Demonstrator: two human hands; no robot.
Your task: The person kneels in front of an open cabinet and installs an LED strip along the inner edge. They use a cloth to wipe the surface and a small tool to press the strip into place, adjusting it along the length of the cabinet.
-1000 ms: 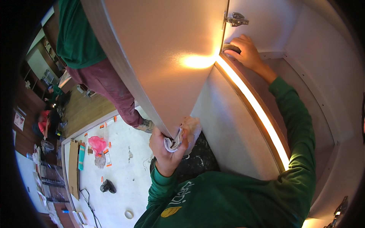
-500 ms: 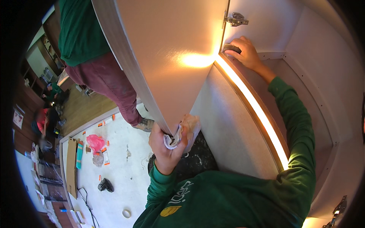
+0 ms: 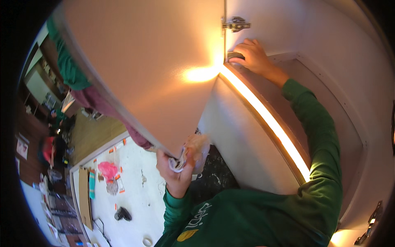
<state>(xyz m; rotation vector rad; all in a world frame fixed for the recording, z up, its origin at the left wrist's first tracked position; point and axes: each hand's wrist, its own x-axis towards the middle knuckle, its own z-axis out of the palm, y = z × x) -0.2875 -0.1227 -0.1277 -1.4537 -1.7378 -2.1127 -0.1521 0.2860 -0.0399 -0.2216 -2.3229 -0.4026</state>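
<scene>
My left hand (image 3: pixel 175 173) grips a crumpled white wad (image 3: pixel 193 152), paper or cloth, against the lower corner of an open pale cabinet door (image 3: pixel 140 57). Inside the curved cabinet, my right hand (image 3: pixel 253 57) is closed on a dark oblong object (image 3: pixel 235 55), partly hidden by its fingers, beside the door's hinged side. Above this hand is a metal hinge (image 3: pixel 236 24). A glowing light strip (image 3: pixel 265 117) runs along the curved wooden edge beneath it, crossing toward my right arm.
A co-worker (image 3: pixel 68 66) in green and maroon stands behind the door; two people (image 3: pixel 48 150) (image 3: pixel 59 119) are farther back. A white board (image 3: pixel 138 197) holds pink plastic (image 3: pixel 108 169), cardboard (image 3: pixel 85 195), a tape roll (image 3: pixel 147 241) and small packets. A dark, paint-flecked surface (image 3: pixel 214 168) lies below the door.
The door appears farther left in view and covers more of the co-worker. Both my hands, with what they hold, also appear shifted slightly left, as does the cabinet.
</scene>
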